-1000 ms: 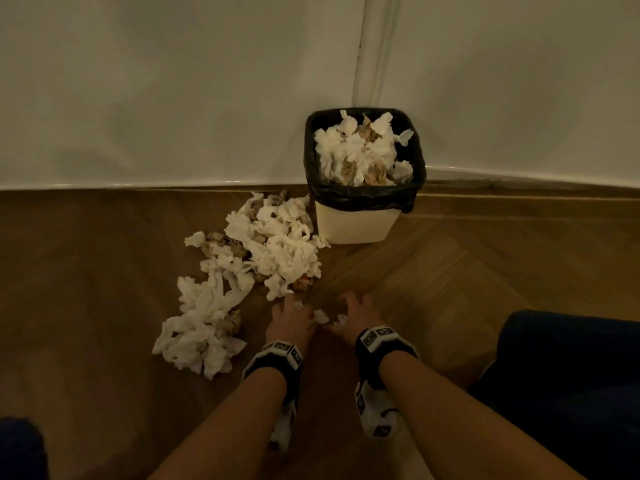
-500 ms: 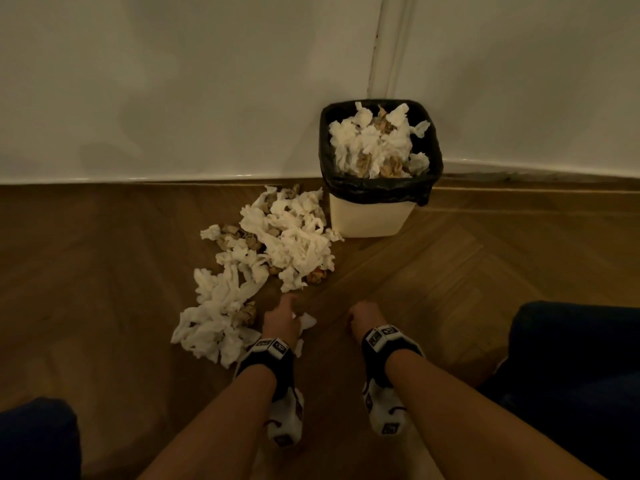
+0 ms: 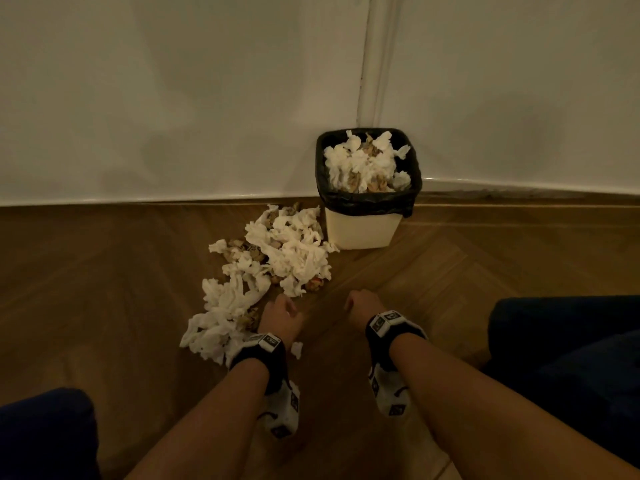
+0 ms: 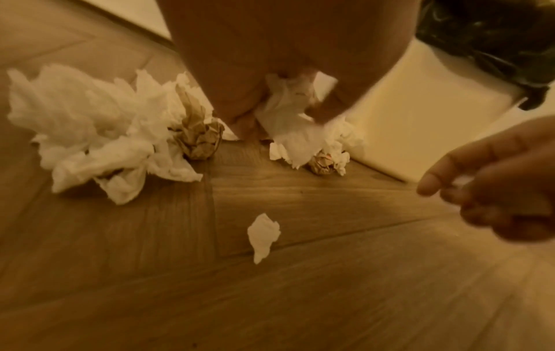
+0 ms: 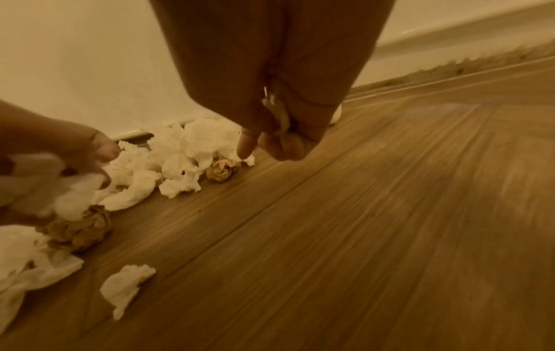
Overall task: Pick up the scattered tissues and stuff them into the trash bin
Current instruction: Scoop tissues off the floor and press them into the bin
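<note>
The left hand [image 3: 278,315] was low over the wooden floor [image 3: 485,271], at the near edge of the heap of scattered tissues [image 3: 277,258]. Its fingers were curled around a white tissue [image 4: 288,111], which hung down from the palm in the left wrist view. This grip was probably only a first gathering, because most of the heap was lying untouched beside it.

The right hand [image 3: 360,306] was apart from the left one, over bare floor. Its fingers were curled too, and the right wrist view showed a small pale scrap [image 5: 277,114] pressed between them. What exactly this scrap was, I could not tell; it looked like a small piece of tissue.

One small torn tissue piece [image 4: 262,235] lay alone on the floor between the two hands, close to the left wrist. Some brown crumpled paper balls [image 4: 198,137] were mixed into the white heap.

The trash bin [image 3: 362,230], lined with a black bag [image 3: 367,204], stood in the corner against the wall [image 3: 173,98], just beside the far end of the heap. It was already filled up to its rim with tissues [image 3: 363,164], so I think the new ones would need to be pushed down firmly. Much of the task remained.
</note>
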`<state>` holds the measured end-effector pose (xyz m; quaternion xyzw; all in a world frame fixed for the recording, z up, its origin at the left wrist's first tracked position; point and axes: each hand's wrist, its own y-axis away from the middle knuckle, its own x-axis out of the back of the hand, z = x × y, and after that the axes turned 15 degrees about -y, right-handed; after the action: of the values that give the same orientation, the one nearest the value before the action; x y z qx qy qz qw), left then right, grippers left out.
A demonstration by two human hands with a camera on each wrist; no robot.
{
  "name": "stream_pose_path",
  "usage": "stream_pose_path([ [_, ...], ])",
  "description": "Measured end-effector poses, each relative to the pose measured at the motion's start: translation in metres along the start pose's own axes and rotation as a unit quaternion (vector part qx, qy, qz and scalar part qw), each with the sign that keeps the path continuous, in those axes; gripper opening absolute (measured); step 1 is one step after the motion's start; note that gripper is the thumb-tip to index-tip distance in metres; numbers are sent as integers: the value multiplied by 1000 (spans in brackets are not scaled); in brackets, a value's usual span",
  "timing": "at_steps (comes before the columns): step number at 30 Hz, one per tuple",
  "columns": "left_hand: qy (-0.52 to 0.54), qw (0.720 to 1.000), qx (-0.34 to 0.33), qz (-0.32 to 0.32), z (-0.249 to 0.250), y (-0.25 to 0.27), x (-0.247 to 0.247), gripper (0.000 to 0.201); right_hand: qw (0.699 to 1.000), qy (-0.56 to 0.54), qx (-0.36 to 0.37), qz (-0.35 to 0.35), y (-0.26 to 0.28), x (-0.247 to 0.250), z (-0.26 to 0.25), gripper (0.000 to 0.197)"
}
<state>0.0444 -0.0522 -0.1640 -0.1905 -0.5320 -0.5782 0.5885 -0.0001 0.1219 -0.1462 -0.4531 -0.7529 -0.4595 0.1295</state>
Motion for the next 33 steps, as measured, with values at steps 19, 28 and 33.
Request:
stream_pose_path([
  [19,-169,967,49,-185,-31,-3,-46,89,995,-60,68,37,-12,9,-21,29],
  [28,-209,961,9,-181,-23,0,-44,33,996,-60,52,30,-10,16,-25,30],
  [33,-183,961,-23,-206,-17,5,-25,33,996,-85,15,16,-2,23,-26,28],
])
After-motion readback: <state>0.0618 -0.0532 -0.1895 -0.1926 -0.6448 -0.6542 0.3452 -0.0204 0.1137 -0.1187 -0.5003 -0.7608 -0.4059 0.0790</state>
